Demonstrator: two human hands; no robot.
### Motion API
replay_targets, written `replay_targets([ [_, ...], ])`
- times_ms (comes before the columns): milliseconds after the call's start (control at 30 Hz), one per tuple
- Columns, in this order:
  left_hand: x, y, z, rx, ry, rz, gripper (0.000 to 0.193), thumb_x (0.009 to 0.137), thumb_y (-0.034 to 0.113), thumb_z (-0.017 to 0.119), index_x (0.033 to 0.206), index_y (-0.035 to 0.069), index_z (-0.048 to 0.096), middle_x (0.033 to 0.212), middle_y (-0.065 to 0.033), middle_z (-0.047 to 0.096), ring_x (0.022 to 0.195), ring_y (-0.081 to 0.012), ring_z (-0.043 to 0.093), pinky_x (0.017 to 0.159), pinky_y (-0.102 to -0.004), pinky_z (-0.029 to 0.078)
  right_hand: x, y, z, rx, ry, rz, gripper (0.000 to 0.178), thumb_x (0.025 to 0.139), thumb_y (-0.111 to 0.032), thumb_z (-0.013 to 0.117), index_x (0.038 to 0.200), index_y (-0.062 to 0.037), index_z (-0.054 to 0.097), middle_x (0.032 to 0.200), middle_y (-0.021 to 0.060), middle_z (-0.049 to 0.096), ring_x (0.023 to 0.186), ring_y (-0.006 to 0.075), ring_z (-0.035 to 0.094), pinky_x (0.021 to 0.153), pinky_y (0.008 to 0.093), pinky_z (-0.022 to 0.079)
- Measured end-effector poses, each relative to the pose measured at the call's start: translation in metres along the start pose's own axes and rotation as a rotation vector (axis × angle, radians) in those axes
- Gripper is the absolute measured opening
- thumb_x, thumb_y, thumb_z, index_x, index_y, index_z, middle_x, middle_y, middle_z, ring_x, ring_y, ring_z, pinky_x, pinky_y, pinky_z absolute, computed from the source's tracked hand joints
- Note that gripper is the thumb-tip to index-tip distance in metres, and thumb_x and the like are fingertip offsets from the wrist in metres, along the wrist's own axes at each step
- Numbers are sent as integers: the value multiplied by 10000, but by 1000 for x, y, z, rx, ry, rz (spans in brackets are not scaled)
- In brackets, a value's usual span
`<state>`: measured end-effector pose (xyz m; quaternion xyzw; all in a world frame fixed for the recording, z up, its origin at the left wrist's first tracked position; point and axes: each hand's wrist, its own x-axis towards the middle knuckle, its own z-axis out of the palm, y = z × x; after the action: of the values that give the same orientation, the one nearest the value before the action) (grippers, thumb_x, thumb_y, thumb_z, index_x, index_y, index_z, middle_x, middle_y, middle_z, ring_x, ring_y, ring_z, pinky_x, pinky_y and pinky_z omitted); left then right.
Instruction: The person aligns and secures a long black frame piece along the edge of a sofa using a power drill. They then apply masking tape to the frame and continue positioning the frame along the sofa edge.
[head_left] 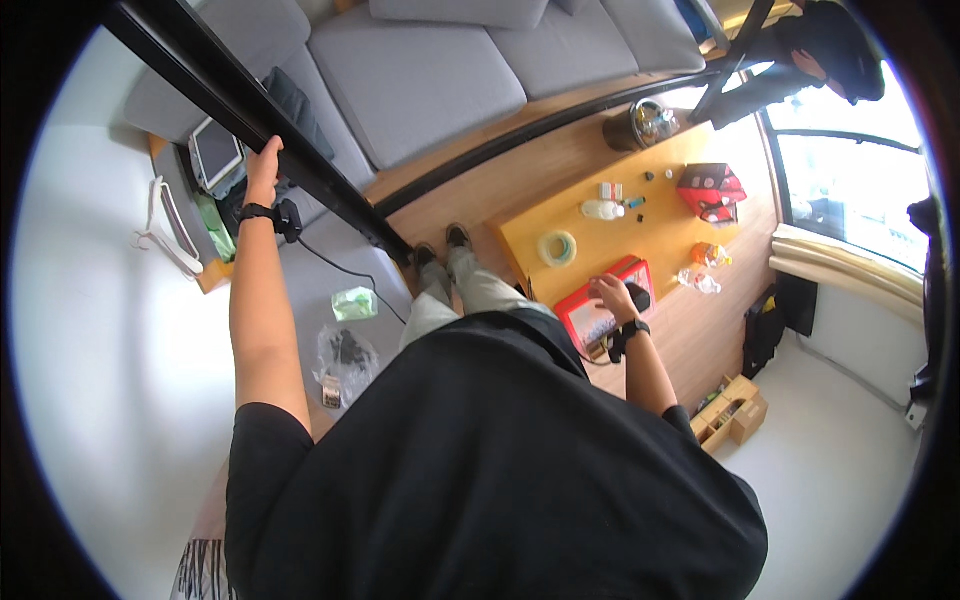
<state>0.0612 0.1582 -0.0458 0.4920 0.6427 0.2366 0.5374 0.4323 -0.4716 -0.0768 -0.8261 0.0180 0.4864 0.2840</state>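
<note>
My left hand (265, 172) is closed around the edge of a thick black metal post (312, 178) that slants across the upper left. My right hand (612, 295) is over a red box (580, 310) with a pale, patterned face, at the near edge of the wooden table (525, 235). Its fingers are bent and somewhat apart, with nothing visible between them; whether they touch the box is unclear. Both wrists wear black straps with small devices, and a cable trails from the left one. Near the box lies a roll of pale tape (557, 249).
A grey sofa (415, 85) lies beyond the posts. The table holds a white bottle (603, 210) and a red-and-black bag (710, 190). Bottles (710, 255) stand past it, and a bin (622, 128) behind. A person (825, 55) is at upper right. A plastic bag (345, 358) lies left.
</note>
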Motion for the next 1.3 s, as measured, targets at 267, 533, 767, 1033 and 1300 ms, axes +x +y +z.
replay_targets([
  [267, 52, -4, 15, -101, 69, 60, 594, 882, 282, 624, 1355, -60, 516, 1243, -151, 627, 1131, -270, 579, 1007, -358, 422, -34, 32, -3, -14, -91, -43, 272, 953, -247, 612, 1117, -36, 661, 931, 56, 705, 845, 158, 694, 689, 298, 542],
  [533, 113, -12, 17, 2, 67, 94, 605, 916, 346, 605, 1363, -52, 516, 1318, -208, 605, 1200, -348, 575, 1015, -395, 435, -69, 66, -6, -29, -68, 118, 218, 925, -193, 607, 995, -2, 687, 833, 64, 679, 732, 150, 654, 631, 276, 523],
  [767, 160, -19, 28, 172, 156, 211, 607, 917, 398, 582, 1339, -37, 540, 1298, -251, 611, 1189, -425, 580, 993, -447, 457, -92, 47, -6, -97, -80, 219, 231, 944, -248, 598, 1063, -77, 696, 934, 29, 693, 838, 145, 675, 669, 300, 526],
  [1033, 188, -54, 36, 221, 152, 332, 553, 991, 362, 574, 1395, 0, 468, 1335, -245, 585, 1236, -408, 554, 1029, -441, 428, -97, 48, -5, -129, -91, 257, 261, 953, -243, 594, 1135, -71, 671, 953, 37, 698, 872, 149, 682, 717, 299, 532],
  [1300, 136, -183, 49, -75, -55, 424, 414, 996, 208, 510, 1303, -70, 503, 1369, -232, 554, 1274, -354, 529, 1073, -416, 397, -74, 36, 5, -158, -110, 171, 338, 938, -283, 591, 1138, -27, 684, 902, 53, 711, 804, 145, 682, 682, 289, 537],
])
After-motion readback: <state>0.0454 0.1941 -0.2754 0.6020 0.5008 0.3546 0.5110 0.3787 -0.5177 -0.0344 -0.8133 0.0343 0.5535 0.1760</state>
